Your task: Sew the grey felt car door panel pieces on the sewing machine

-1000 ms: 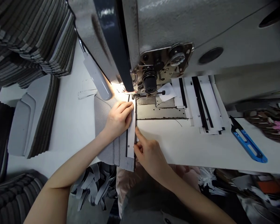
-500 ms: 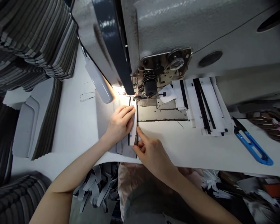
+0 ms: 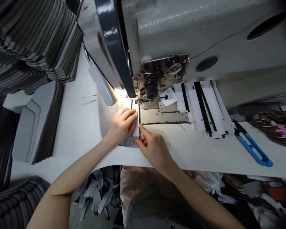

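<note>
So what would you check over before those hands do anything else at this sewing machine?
Left hand pressed on the white strip: ok.
Right hand with its index fingertip at the strip's edge: ok.
Grey fabric lying flat beneath the strip: ok where it shows; cannot tell under the hands.
Needle: lost in the glare, cannot tell.
Lamp shining on the area around the needle: ok.
Blue-handled thread snips lying on the table to the right, out of the way of both hands: ok.
</note>
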Motion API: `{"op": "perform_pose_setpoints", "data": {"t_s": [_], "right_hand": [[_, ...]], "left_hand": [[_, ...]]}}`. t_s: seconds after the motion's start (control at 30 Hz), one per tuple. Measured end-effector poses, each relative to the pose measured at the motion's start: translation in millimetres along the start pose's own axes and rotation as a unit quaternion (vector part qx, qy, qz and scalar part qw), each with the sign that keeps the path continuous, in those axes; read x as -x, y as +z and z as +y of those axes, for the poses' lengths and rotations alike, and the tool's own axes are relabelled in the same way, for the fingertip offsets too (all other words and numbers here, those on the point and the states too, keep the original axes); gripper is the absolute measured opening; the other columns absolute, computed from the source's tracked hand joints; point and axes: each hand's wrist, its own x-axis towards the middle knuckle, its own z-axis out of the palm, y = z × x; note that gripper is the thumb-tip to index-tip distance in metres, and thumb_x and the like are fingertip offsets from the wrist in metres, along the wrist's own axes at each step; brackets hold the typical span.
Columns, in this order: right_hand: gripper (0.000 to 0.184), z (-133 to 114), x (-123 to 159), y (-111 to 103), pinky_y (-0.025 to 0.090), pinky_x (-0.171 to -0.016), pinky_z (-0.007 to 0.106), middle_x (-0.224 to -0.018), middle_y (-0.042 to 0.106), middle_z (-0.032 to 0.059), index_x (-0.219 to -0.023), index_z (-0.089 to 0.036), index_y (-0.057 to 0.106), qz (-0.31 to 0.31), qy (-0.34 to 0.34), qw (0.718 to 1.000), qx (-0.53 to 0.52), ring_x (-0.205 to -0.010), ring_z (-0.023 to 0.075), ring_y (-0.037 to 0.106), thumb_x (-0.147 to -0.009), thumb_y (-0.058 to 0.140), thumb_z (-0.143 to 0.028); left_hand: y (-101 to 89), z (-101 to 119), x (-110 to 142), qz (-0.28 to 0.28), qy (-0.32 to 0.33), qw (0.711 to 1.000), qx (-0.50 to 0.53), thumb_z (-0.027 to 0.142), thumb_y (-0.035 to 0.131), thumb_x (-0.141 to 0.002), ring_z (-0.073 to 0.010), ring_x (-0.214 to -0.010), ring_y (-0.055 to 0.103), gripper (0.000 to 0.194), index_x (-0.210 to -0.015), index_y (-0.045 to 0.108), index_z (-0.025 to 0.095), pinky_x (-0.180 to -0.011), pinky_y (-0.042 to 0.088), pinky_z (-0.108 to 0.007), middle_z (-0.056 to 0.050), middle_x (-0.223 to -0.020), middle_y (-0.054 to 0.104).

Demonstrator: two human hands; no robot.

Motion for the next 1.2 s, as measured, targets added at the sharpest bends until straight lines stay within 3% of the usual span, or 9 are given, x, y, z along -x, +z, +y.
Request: {"op": "perform_pose_setpoints", "data": {"t_s": [0.17, 0.47, 0.63, 0.8, 1.0, 1.1, 1.2], "right_hand": [[0.059, 1.3, -8.9, -2.1, 0.047, -0.064, 0.029, -0.068, 0.07, -0.0013, -0.143, -0.01, 0.045, 0.027, -0.009, 1.0, -0.003, -0.06, 0.0177, 0.064, -0.086, 0.06, -0.013], [0.072, 2.1, -24.3, -7.0, 0.051, -0.069, 0.033, -0.071, 0.072, -0.0007, -0.149, -0.011, 0.032, 0.039, -0.006, 0.999, -0.003, -0.069, 0.0226, 0.071, -0.084, 0.063, -0.014], [0.073, -2.8, -36.3, -13.7, 0.052, -0.075, 0.038, -0.08, 0.074, 0.0065, -0.15, -0.004, 0.03, 0.024, 0.018, 0.999, 0.04, -0.077, 0.0265, 0.071, -0.085, 0.063, -0.013], [0.066, -6.8, -49.5, -21.0, 0.049, -0.079, 0.035, -0.084, 0.073, 0.0077, -0.146, -0.004, 0.034, 0.019, 0.017, 0.997, 0.078, -0.081, 0.0255, 0.07, -0.085, 0.059, -0.008], [0.04, -6.8, -54.6, -24.5, 0.041, -0.07, 0.028, -0.082, 0.073, 0.0059, -0.125, -0.009, 0.051, 0.035, 0.009, 0.991, 0.127, -0.077, 0.0218, 0.066, -0.087, 0.06, -0.013], [0.015, 2.3, -49.3, -21.8, 0.033, -0.063, 0.027, -0.08, 0.071, 0.0039, -0.105, -0.014, 0.062, 0.052, -0.06, 0.982, 0.172, -0.07, 0.0168, 0.062, -0.091, 0.056, -0.014], [0.02, 17.1, -42.1, -17.0, 0.027, -0.059, 0.027, -0.08, 0.07, 0.0033, -0.087, -0.018, 0.068, 0.09, -0.202, 0.947, 0.235, -0.069, 0.0135, 0.057, -0.095, 0.051, -0.013]], "left_hand": [[-0.1, 5.9, 11.1, 0.014, -0.006, 1.0, 0.0, 0.019, 0.051, -0.097, -0.0239, -0.104, 0.065, 0.024, -0.114, 0.068, 0.021, -0.09, 0.057, -0.044, -0.01, -0.113, 0.072], [6.1, -7.1, -4.6, 0.019, -0.003, 1.0, 0.002, 0.022, 0.047, -0.101, -0.0215, -0.098, 0.065, 0.022, -0.104, 0.068, 0.019, -0.089, 0.054, -0.042, -0.009, -0.106, 0.073], [7.7, -11.3, -8.7, 0.016, -0.007, 1.0, -0.003, 0.024, 0.047, -0.101, -0.0195, -0.095, 0.064, 0.022, -0.092, 0.067, 0.021, -0.088, 0.052, -0.039, -0.006, -0.101, 0.073], [8.8, -13.3, -4.4, 0.041, 0.014, 0.999, 0.009, 0.022, 0.052, -0.1, -0.0173, -0.086, 0.062, 0.019, -0.085, 0.064, 0.02, -0.078, 0.049, -0.034, -0.003, -0.088, 0.072], [9.6, -13.3, -2.6, 0.053, 0.025, 0.998, -0.001, 0.018, 0.053, -0.099, -0.0161, -0.081, 0.061, 0.018, -0.086, 0.066, 0.019, -0.075, 0.049, -0.031, -0.003, -0.083, 0.071], [5.9, -14.4, -2.8, 0.032, 0.046, 0.998, 0.003, 0.017, 0.05, -0.1, -0.0169, -0.085, 0.062, 0.021, -0.088, 0.067, 0.019, -0.077, 0.05, -0.031, -0.004, -0.086, 0.072], [0.2, -17.3, -2.6, 0.003, 0.071, 0.997, 0.013, 0.016, 0.047, -0.101, -0.0174, -0.091, 0.064, 0.022, -0.096, 0.068, 0.019, -0.079, 0.052, -0.031, -0.005, -0.094, 0.073]]}}
